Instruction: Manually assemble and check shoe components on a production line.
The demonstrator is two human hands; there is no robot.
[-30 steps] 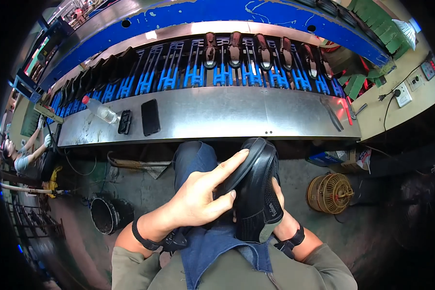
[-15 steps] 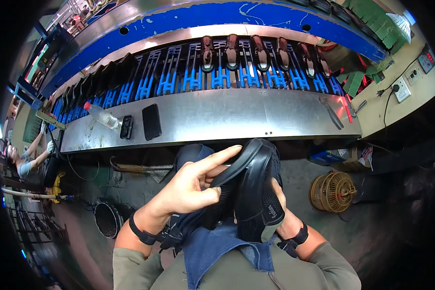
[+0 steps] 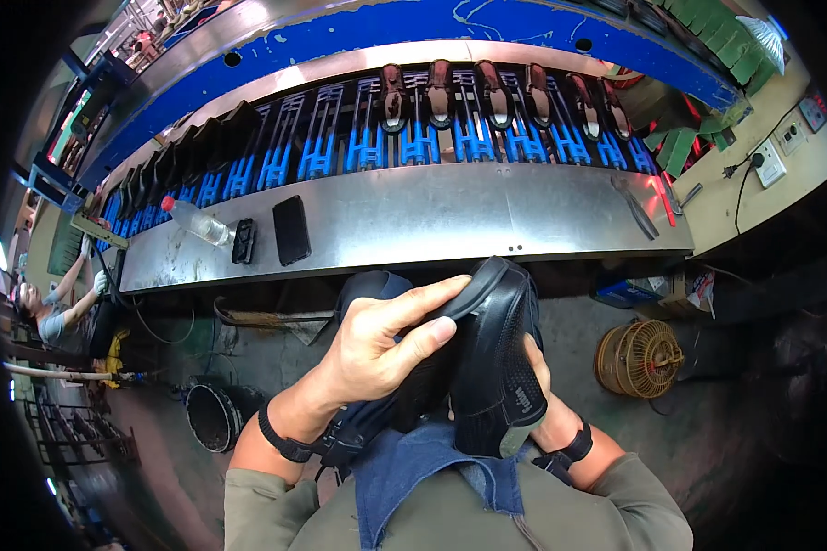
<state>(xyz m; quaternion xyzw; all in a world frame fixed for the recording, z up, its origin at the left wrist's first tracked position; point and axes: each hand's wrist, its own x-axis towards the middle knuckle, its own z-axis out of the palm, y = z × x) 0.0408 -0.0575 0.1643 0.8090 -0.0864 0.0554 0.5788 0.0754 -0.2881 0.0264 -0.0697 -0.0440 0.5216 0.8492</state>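
Note:
A black shoe [image 3: 494, 381] with a perforated side panel stands over my lap, its toe pointing away from me. My right hand [image 3: 542, 381] grips it from the right side, fingers partly hidden behind it. Along the shoe's left side runs a black rubber sole [image 3: 476, 292], close against the toe and apart further back. My left hand [image 3: 377, 344] pinches this sole, index finger stretched along its outer face and thumb over its edge. The sole's heel part is mostly hidden by my left hand. A blue denim apron [image 3: 404, 473] lies beneath.
Ahead is a metal bench [image 3: 386, 220] with a phone [image 3: 291, 230], a black case [image 3: 243, 241], a bottle [image 3: 198, 220] and pincers [image 3: 634, 207]. Behind it, a conveyor rack [image 3: 368, 147] carries several shoes. On the floor stand a bucket [image 3: 213, 418] and a wire cage [image 3: 639, 358]. At far left another person [image 3: 55, 312] works.
My left hand has shifted a little right and its thumb has moved up toward the sole's toe end. The sole's toe now sits closer to the shoe.

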